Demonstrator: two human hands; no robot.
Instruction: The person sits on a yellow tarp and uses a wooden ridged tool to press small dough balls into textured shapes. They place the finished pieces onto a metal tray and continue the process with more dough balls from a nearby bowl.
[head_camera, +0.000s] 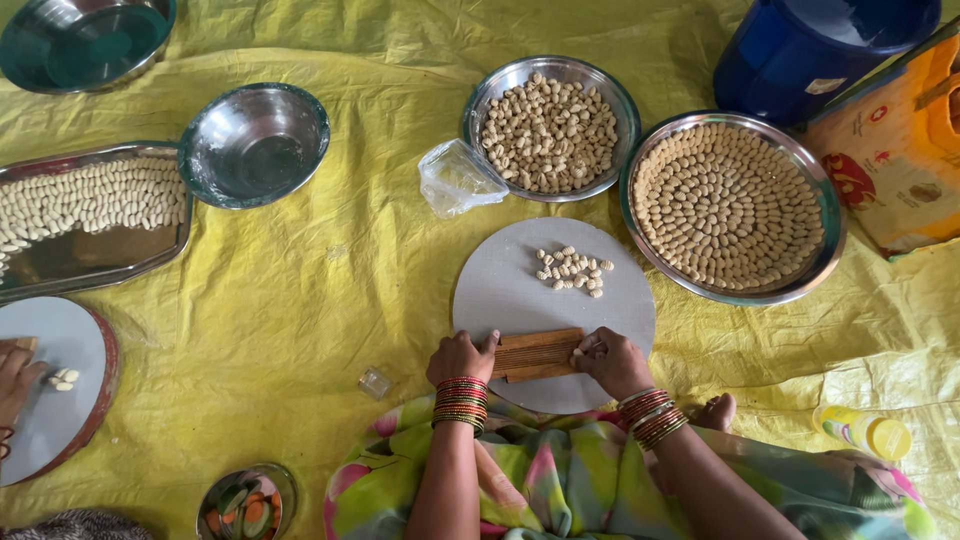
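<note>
1. Head view, the only one: we see the person seated on a yellow sheet (300, 290) on the floor, a round grey board (510, 290) just in front of the knees so both hands reach it without leaning.
2. Left hand (462, 357) has its grip closed on the left end of a ridged wooden block (535, 354) at the board's near edge, likely steadying it.
3. Right hand (612, 362) sits at the block's right end, fingers pressed together on a small pale dough piece (577, 352) against the ridges; thumb mostly hidden.
4. A little heap of shaped pieces (572, 270) lies on the far part of the board, clear of the block.
5. Far right, a steel plate (828, 215) carries pieces in neat rings, kept apart probably so they don't stick; a bowl of loose pieces (550, 130) stands left of it.
6. Far left: empty steel bowl (253, 143), tray with rows (90, 215). Another person's hand (15, 380) works a second board (60, 390).
</note>
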